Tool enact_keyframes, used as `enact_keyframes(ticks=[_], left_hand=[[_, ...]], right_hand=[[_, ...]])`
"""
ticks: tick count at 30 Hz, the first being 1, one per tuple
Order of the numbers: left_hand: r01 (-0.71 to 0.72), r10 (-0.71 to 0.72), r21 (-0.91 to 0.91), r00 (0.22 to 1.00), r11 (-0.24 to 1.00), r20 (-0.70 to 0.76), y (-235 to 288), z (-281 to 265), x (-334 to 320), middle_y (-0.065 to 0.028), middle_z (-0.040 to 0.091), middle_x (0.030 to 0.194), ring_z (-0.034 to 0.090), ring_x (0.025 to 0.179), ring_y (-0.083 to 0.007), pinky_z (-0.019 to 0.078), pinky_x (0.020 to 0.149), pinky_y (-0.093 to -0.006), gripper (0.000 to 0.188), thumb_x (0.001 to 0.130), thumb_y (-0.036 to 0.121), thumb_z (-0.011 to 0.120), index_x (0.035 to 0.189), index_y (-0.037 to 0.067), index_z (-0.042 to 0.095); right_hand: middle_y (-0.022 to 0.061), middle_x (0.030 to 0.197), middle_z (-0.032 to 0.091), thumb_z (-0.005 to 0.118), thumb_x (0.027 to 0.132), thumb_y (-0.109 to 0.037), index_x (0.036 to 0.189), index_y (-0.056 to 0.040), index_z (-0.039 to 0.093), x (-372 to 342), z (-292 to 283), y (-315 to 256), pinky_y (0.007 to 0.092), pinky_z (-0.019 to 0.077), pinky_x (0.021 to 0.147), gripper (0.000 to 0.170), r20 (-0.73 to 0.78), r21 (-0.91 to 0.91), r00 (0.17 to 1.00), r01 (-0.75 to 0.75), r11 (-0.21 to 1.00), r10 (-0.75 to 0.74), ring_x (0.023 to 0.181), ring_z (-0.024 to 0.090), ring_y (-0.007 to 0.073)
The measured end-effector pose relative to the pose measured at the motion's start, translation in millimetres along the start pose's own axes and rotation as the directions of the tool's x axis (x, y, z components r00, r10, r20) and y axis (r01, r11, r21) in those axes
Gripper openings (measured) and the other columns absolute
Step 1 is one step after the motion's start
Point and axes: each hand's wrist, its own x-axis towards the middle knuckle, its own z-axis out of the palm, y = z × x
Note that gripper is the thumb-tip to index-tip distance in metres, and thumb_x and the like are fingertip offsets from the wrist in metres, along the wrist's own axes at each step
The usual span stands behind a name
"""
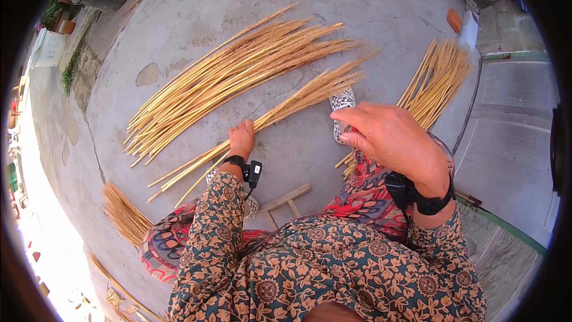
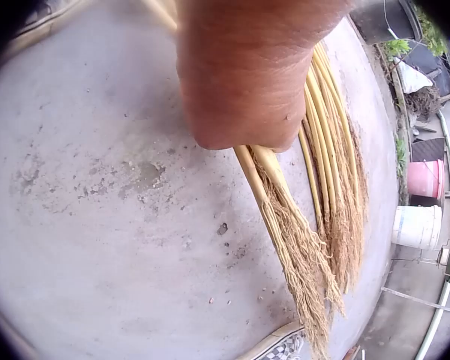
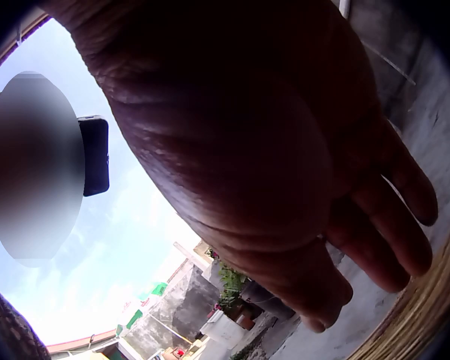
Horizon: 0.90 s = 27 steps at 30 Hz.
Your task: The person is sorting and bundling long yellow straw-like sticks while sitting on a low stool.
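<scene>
This is looking like a home's outdoor yard: bright sky is showing above a rough grey wall, cracked concrete ground is stretching underfoot, green plants are growing along the border, and a pink bucket and a white bucket are standing nearby.

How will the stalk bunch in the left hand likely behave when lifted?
The bunch is probably light, looking thin and dry. Straight stems suggest stiffness, though the feathery heads may bend. With no visible tie, it could splay if the left hand loosens.
</scene>
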Motion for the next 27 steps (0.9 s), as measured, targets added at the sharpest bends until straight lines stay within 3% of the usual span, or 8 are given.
enact_keyframes(ticks=[9, 13, 15, 17, 19, 22, 25, 27], left_hand=[[-0.182, 0.121, -0.19, 0.949, 0.965, -0.292, -7, -91, 34, -0.0177, 0.06, 0.095, 0.06, 0.086, -0.0398, 0.0495, 0.07, -0.0486, 0.025, 0.083, 0.016, 0.061, 0.101, 0.008, 0.046], [-0.214, 0.07, -0.252, 0.874, 0.944, -0.48, -1, -214, 45, -0.0204, 0.062, 0.097, 0.06, 0.083, -0.0424, 0.0493, 0.069, -0.0494, 0.025, 0.087, 0.02, 0.059, 0.103, 0.006, 0.045], [-0.247, 0.067, -0.284, 0.85, 0.927, -0.522, 4, -285, 40, -0.0185, 0.063, 0.09, 0.063, 0.078, -0.0356, 0.0509, 0.067, -0.0447, 0.027, 0.088, 0.023, 0.06, 0.103, 0.005, 0.047], [-0.488, 0.038, -0.583, 0.787, 0.65, -0.616, 8, -342, 28, -0.0113, 0.063, 0.082, 0.065, 0.074, -0.0237, 0.0535, 0.065, -0.0363, 0.025, 0.09, 0.024, 0.06, 0.1, 0.004, 0.05], [-0.665, 0.008, -0.652, 0.702, 0.364, -0.712, 20, -387, 4, -0.0047, 0.061, 0.078, 0.064, 0.074, -0.0143, 0.0544, 0.068, -0.029, 0.022, 0.092, 0.023, 0.06, 0.096, 0.003, 0.053], [-0.736, 0.026, -0.606, 0.642, 0.301, -0.767, 18, -426, -27, -0.0043, 0.06, 0.085, 0.064, 0.08, -0.0152, 0.0548, 0.075, -0.0295, 0.018, 0.095, 0.021, 0.056, 0.101, 0.004, 0.053], [-0.804, 0.013, -0.587, 0.591, 0.093, -0.807, 32, -417, -44, -0.0043, 0.061, 0.085, 0.065, 0.08, -0.0158, 0.0546, 0.076, -0.0293, 0.017, 0.095, 0.019, 0.055, 0.099, 0.003, 0.054], [-0.785, -0.018, -0.604, 0.608, 0.14, -0.794, 45, -399, -51, -0.0057, 0.063, 0.088, 0.065, 0.081, -0.0175, 0.0532, 0.078, -0.0305, 0.023, 0.093, 0.018, 0.058, 0.108, 0.002, 0.05]], right_hand=[[0.0133, 0.091, 0.065, 0.062, 0.086, -0.022, 0.112, -0.0071, 0.059, 10, 5, 33, 0.0402, 0.0487, 0.07, 0.031, -0.081, 0.03, 0.994, 0.072, 0.997, -0.07, 0.082, 0.062, 0.0325], [0.0139, 0.087, 0.065, 0.061, 0.086, -0.024, 0.11, -0.0071, 0.06, 26, 3, 46, 0.0401, 0.0483, 0.069, 0.029, -0.062, 0.065, 0.996, 0.063, 0.996, -0.059, 0.081, 0.062, 0.0324], [0.0141, 0.091, 0.066, 0.06, 0.086, -0.027, 0.107, -0.0087, 0.061, 35, 1, 52, 0.0428, 0.0484, 0.075, 0.028, -0.057, 0.08, 0.997, 0.059, 0.995, -0.055, 0.086, 0.061, 0.0349], [0.0137, 0.089, 0.066, 0.061, 0.086, -0.026, 0.108, -0.0079, 0.06, 45, 6, 63, 0.04, 0.0485, 0.073, 0.029, -0.098, 0.062, 0.99, 0.106, 0.992, -0.1, 0.083, 0.061, 0.0327], [0.0135, 0.084, 0.065, 0.062, 0.086, -0.023, 0.112, -0.0062, 0.059, 58, 12, 75, 0.0371, 0.0482, 0.068, 0.03, -0.148, 0.039, 0.976, 0.165, 0.986, -0.158, 0.076, 0.061, 0.0293], [0.0124, 0.086, 0.066, 0.06, 0.088, -0.023, 0.111, -0.0056, 0.06, 71, 10, 78, 0.0344, 0.0482, 0.068, 0.029, -0.209, 0.061, 0.968, 0.159, 0.985, -0.143, 0.076, 0.061, 0.0249], [0.0102, 0.086, 0.067, 0.059, 0.089, -0.023, 0.112, -0.0052, 0.06, 71, 11, 77, 0.0324, 0.0478, 0.068, 0.029, -0.24, 0.104, 0.962, 0.158, 0.982, -0.129, 0.076, 0.061, 0.0203], [0.0086, 0.086, 0.067, 0.059, 0.09, -0.024, 0.113, -0.0051, 0.06, 73, 8, 74, 0.0311, 0.0477, 0.069, 0.03, -0.246, 0.137, 0.961, 0.16, 0.978, -0.122, 0.077, 0.061, 0.0178]])
